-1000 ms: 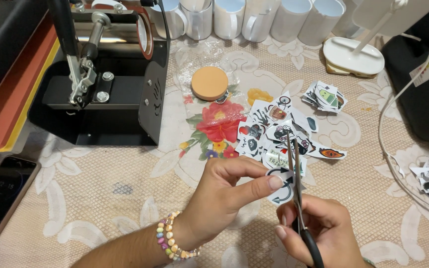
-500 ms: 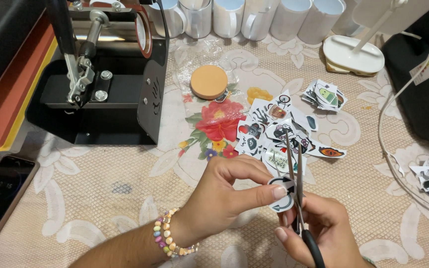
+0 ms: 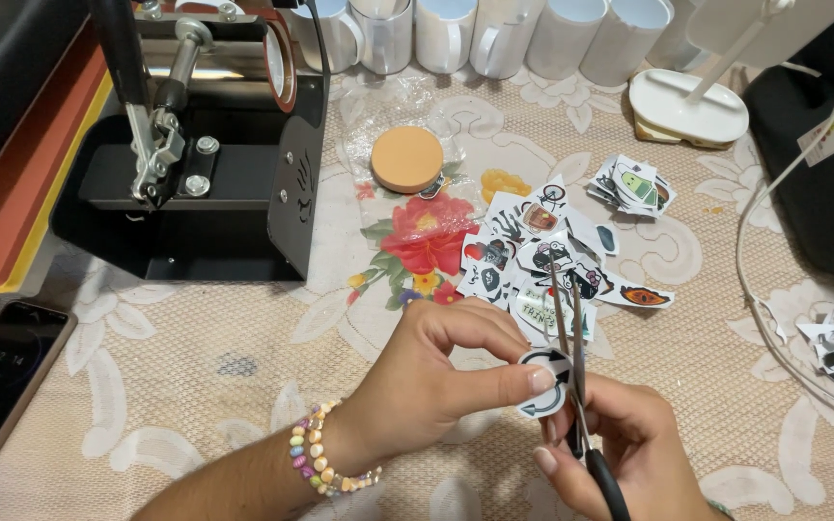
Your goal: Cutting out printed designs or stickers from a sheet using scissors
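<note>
Left fingers (image 3: 523, 378) pinch a round sticker (image 3: 542, 384); right fingers (image 3: 557, 453) grip scissors (image 3: 571, 357).

The surface (image 3: 195, 386) is bare left of the hands; a sticker pile (image 3: 542, 256) and black press (image 3: 195, 164) block behind.

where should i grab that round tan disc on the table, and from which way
Take the round tan disc by its rim, coming straight down from above. It lies flat on clear plastic wrap, so only the edge offers a pinch. The press machine crowds its left, so spread the fingers front to back.
</note>
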